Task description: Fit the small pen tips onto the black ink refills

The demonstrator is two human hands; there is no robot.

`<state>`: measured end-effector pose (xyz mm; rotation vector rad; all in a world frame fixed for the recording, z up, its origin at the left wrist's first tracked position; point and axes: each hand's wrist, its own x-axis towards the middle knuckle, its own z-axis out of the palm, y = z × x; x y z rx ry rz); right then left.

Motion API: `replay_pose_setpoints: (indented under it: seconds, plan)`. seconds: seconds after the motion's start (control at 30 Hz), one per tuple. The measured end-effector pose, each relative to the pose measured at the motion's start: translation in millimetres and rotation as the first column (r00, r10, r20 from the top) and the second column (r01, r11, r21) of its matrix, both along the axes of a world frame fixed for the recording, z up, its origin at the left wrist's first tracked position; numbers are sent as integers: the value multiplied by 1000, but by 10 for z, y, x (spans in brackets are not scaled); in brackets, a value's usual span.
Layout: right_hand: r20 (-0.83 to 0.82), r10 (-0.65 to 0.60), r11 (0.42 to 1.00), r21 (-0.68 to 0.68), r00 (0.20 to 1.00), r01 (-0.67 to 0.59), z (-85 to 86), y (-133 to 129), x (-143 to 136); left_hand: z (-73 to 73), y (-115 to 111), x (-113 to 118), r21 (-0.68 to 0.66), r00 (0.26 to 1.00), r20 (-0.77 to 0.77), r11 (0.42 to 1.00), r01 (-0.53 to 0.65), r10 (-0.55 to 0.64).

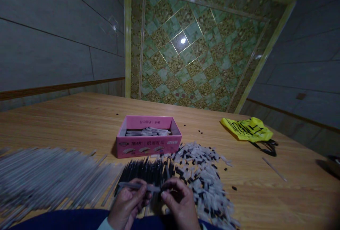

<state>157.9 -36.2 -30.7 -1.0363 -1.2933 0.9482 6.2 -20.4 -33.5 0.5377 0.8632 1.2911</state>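
My left hand (pixel 130 201) pinches a translucent pen barrel (pixel 138 186) that lies nearly level, its right end reaching towards the other hand. At that end, the thumb and fingers of my right hand (pixel 179 200) are closed on something small that I cannot make out; a dark spot shows at the fingertips. Just beyond both hands lies a bundle of black pen refills (pixel 143 170). Clear pen barrels (pixel 50 177) are spread in a wide layer on the left. To the right is a heap of whitish pen caps (pixel 209 187) mixed with small black plugs (pixel 205 210).
A pink box (pixel 148 147) behind the refills holds several pens (pixel 148 131). On the right of the wooden table (pixel 255 187) lie a yellow bag (pixel 245 129) with black handles and a single thin tube (pixel 274 169). Tiled walls stand beyond.
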Motion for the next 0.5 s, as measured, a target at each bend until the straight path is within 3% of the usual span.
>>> replay_pose_setpoints:
  seconds: [0.3, 0.5]
  plan:
    - [146, -56, 996, 80, 988, 44, 64, -13, 8, -90, 22, -8, 42, 990, -137, 999, -29, 35]
    - [156, -96, 995, 8, 983, 96, 5, -18, 4, -57, 15, 1, 102, 975, -216, 994, -37, 59]
